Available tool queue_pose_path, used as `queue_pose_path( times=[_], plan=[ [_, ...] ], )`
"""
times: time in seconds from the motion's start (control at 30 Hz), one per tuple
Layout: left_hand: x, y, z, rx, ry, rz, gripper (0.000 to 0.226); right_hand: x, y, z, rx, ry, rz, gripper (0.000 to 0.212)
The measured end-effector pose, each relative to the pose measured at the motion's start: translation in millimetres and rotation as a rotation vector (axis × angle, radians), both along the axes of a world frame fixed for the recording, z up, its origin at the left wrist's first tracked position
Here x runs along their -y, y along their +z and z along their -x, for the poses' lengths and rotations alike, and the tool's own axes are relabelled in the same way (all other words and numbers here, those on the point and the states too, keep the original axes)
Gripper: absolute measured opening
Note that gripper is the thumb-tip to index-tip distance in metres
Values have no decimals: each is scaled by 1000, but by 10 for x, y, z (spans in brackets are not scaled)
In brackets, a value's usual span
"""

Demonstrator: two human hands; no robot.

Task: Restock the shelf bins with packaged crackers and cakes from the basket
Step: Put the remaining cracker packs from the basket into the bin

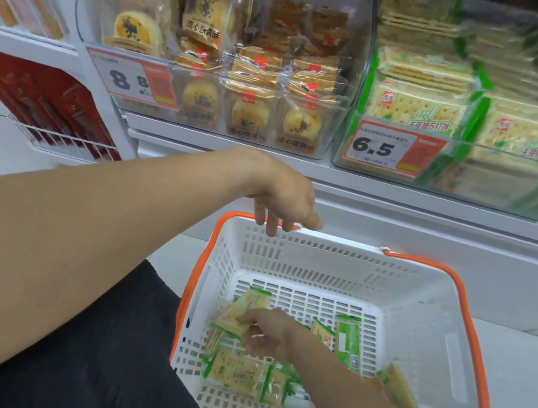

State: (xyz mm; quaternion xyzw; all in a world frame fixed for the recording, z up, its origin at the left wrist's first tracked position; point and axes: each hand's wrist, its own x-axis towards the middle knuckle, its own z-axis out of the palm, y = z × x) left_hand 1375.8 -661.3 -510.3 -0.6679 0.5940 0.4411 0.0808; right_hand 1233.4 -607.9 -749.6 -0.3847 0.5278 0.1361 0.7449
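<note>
Facing: white shop shelving [399, 201] over pale floor tiles.
Left bin: clear bin [303, 146] of round cakes [301, 123], tagged 8.8.
Right bin: clear bin [469, 194] stacked with green cracker packs [420, 104], tagged 6.5.
Basket: white basket [418, 311] with orange handles, green-edged cracker packets [237, 370] scattered on its bottom.
Left hand: left hand [282, 195] hangs above the basket's far rim, fingers loose, holding nothing.
Right hand: right hand [268, 333] down in the basket, seemingly pinching one cracker packet [239, 310]; blurred.
</note>
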Motion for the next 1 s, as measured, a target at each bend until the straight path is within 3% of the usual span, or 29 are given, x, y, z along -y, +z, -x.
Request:
queue_pose_path(
  times=[0.1, 0.23, 0.3, 0.37, 0.5, 0.57, 0.73, 0.9, 1.0],
  plan=[
    [22, -2, -23, 173, -81, 32, 52, 424, 480, 28, 145, -137, 20, 9],
    [24, -5, -86, 298, -104, 70, 83, 679, 1023, 107, 409, -361, -30, 12],
    [-1, 27, -87, 266, -96, 108, 88, 701, 1199, 141, 526, -411, -22, 19],
    [-6, 29, -91, 202, -58, 195, 74, 737, 1315, 193, 628, -464, -57, 17],
    [4, 31, -98, -197, 272, 312, 49, 961, 1526, 470, 794, -530, -120, 51],
    [-6, 67, -91, -279, 340, 337, 51, 1082, 1686, 661, 710, -468, 58, 61],
    [0, 96, -56, -425, 394, 284, 46, 1228, 2107, 966, 343, -229, 824, 66],
    [58, 153, 51, -778, 533, 177, 41, 1156, 2350, 959, 191, 42, 1543, 90],
    [64, 213, 136, -866, 470, 163, 42, 1136, 2486, 964, 144, 128, 1766, 92]
  ],
)
